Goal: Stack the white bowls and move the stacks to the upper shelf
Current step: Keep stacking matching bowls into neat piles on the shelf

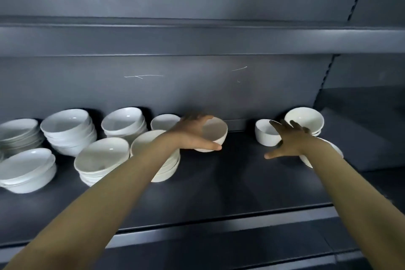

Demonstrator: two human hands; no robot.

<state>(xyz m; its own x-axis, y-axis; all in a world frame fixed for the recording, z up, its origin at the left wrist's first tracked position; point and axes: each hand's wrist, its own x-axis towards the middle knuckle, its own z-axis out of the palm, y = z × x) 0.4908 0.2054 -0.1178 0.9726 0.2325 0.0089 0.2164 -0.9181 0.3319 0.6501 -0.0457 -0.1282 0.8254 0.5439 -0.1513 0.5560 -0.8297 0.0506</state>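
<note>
The left hand (pixel 190 136) clasps a round white ceramic bowl (pixel 215 130) in its fingers; right of that bowl, the right hand (pixel 289 141) spreads its fingers wide above the dark grey metal shelf (pixel 219 184)

The white bowls (pixel 70 129) look like glazed ceramic, smooth and glossy, with small bright glints in their hollows. The shelf (pixel 219 182) under them looks like painted metal, dark grey, smooth and matt. Above the shelf, the back panel (pixel 175 94) has the same matt finish, marked by thin pale scratches (pixel 144 76). Higher still, the upper shelf (pixel 197 39) has a faint sheen along its front edge.
</note>
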